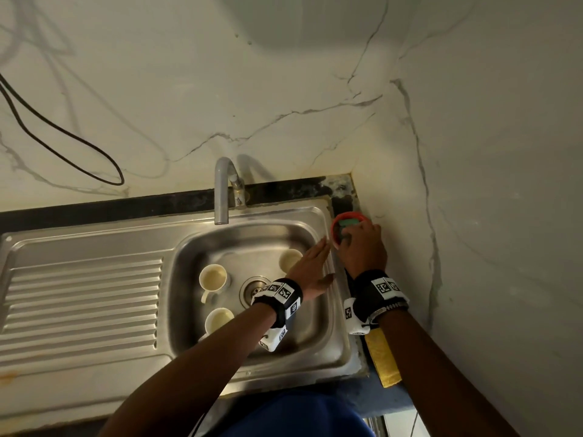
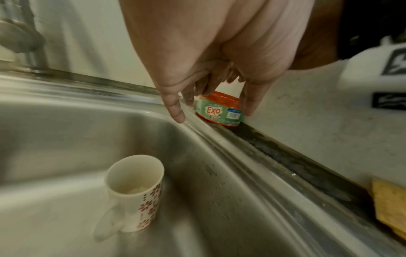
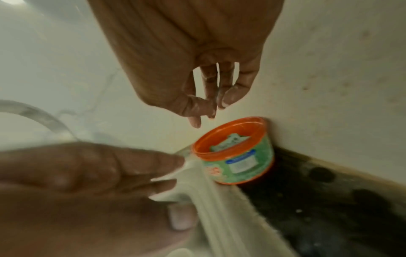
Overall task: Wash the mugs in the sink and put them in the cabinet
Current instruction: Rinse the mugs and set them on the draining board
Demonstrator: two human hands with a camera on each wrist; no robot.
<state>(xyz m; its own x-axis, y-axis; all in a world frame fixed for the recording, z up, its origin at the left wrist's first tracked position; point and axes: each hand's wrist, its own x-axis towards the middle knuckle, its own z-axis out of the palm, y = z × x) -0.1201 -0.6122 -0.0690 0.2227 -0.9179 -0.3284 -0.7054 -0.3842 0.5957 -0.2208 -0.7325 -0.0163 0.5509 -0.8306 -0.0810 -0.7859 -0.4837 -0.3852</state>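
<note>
Three mugs stand upright down in the sink (image 1: 318, 313) basin: one mug (image 1: 213, 278) left of the drain, a second mug (image 1: 219, 320) nearer the person and partly under the left forearm, and a third mug (image 1: 290, 259) toward the far right, showing red flower prints in the left wrist view (image 2: 140, 193). All three look pale and cloudy inside. The tap (image 1: 222, 190) arches over the back of the basin, no water running from it.

Over at the right rim, the left hand (image 1: 312, 269) lies flat with fingers straight and together, tips touching the sink's edge just beside the orange soap tub (image 1: 335, 230). The right hand (image 1: 362, 247) hangs over that open tub, fingers (image 3: 228, 97) pointing down and loosely bunched, soapy at the tips, gripping nothing I can make out. A green pad (image 3: 230, 141) sits inside the tub (image 3: 239, 154), which is tucked into the wall corner. A yellow cloth (image 1: 383, 357) lies on the dark counter strip beside the right forearm.
</note>
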